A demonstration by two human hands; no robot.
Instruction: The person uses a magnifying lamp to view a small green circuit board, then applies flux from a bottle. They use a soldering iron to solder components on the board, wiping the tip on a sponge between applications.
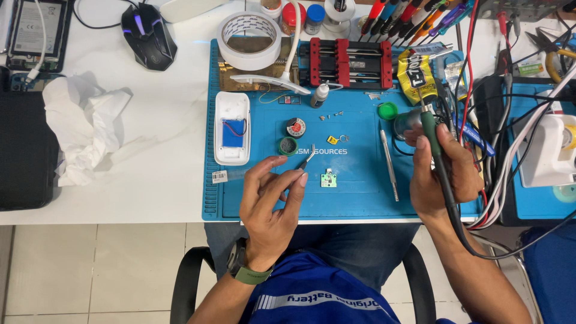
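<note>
On the white tabletop [162, 120], a blue work mat [360, 201] is the landmark for everything else. Far to the left of the mat lies a crumpled white tissue [81, 129], and above that, beyond the mat's upper left corner, sits a black computer mouse [148, 37]. On the mat's left part rests an opened white plastic case [232, 127] with a blue battery inside. A roll of white tape [249, 39] lies at the mat's top edge, left of a red and black clamp holder [351, 62].

Over the mat's lower middle hovers the left hand [270, 204], wearing a green watch strap at the wrist. Its fingers [298, 180] are closed in a pinch on slim metal tweezers [308, 158], whose tip points up and to the right. Just right of the tweezers, on the mat, lies a small green circuit board [328, 179], apart from the tip. Above the board sit two small round tins [291, 137] and a tiny yellow part [332, 140]. Right of the board a thin metal tool [389, 163] lies lengthwise on the mat.

At the mat's right edge, the right hand [441, 174] is wrapped tightly around a green-handled soldering iron [431, 133], held nearly upright, its dark cable trailing down past the wrist. A yellow tube [417, 75] lies above that hand.
</note>
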